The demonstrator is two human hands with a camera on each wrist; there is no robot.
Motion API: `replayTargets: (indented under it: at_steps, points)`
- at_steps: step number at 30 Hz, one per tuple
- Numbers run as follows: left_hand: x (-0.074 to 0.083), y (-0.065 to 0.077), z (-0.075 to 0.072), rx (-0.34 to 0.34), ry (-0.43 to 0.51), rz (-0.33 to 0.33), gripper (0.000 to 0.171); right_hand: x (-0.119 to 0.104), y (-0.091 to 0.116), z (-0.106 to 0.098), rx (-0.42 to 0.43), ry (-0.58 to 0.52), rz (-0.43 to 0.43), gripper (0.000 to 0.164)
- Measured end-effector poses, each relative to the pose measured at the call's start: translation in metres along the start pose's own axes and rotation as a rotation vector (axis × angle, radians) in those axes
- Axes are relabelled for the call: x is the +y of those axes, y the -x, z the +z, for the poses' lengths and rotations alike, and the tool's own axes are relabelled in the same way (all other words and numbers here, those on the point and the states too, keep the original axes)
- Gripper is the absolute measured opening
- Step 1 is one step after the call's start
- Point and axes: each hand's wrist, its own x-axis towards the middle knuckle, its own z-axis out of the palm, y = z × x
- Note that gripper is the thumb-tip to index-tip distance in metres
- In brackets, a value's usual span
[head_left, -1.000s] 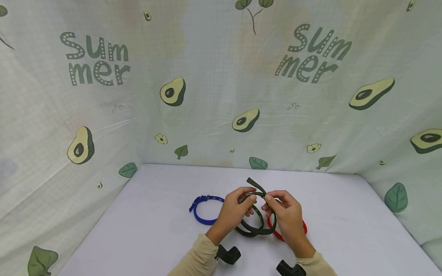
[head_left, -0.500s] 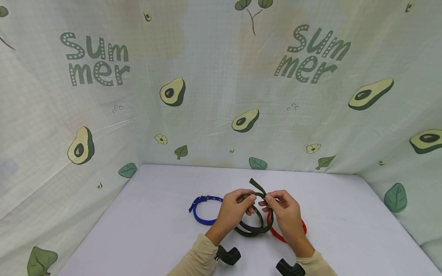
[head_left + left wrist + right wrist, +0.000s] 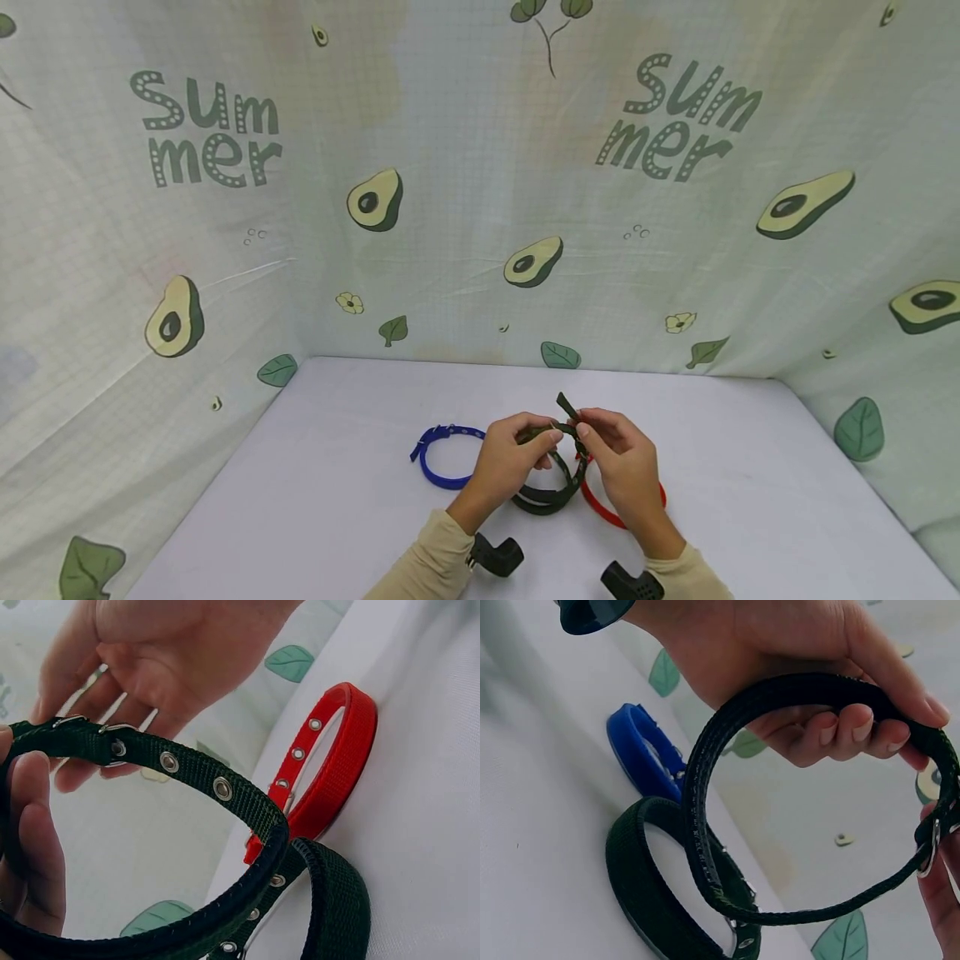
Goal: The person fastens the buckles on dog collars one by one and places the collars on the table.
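Observation:
A dark green pet collar (image 3: 225,784), looped and buckled, with metal eyelets along the strap, hangs above the table between both hands. My left hand (image 3: 512,458) grips its strap, thumb on top and fingers curled beneath. My right hand (image 3: 626,462) pinches the collar near its metal buckle (image 3: 116,729); the strap's free end (image 3: 567,406) points up between the hands. In the right wrist view a metal ring (image 3: 931,847) shows beside the right fingertips (image 3: 939,892). Behind and below, a second dark green collar (image 3: 641,881) lies on the table, partly hidden by the held one.
A blue collar (image 3: 446,482) lies left of the hands, partly covered by the left hand. The red collar (image 3: 352,761) lies to the right, partly behind the right hand. White table (image 3: 337,483) stretches around them, with a printed cloth (image 3: 450,267) behind.
The strap's free end has shifted right and less of it sticks up. The held loop has swung left, over the second green collar. Both hands keep their hold with small finger movements.

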Motion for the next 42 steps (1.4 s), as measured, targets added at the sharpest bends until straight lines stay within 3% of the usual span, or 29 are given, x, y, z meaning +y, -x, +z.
replayTargets:
  at_steps: [14, 26, 33, 42]
  points:
    - [-0.001, 0.000, 0.000, -0.022, -0.034, 0.030, 0.027, -0.002, -0.001, -0.001, -0.080, 0.042, -0.288, 0.036]
    - [0.000, 0.000, 0.001, -0.017, -0.027, 0.074, 0.023, -0.037, 0.005, 0.005, -0.038, 0.110, -0.314, 0.029]
    - [0.002, 0.000, 0.001, -0.013, -0.016, 0.099, 0.022, -0.039, 0.006, 0.006, -0.025, 0.191, -0.354, 0.030]
    - [0.002, 0.000, 0.000, -0.002, -0.027, 0.106, 0.022, -0.037, 0.006, 0.007, -0.015, 0.208, -0.372, 0.030]
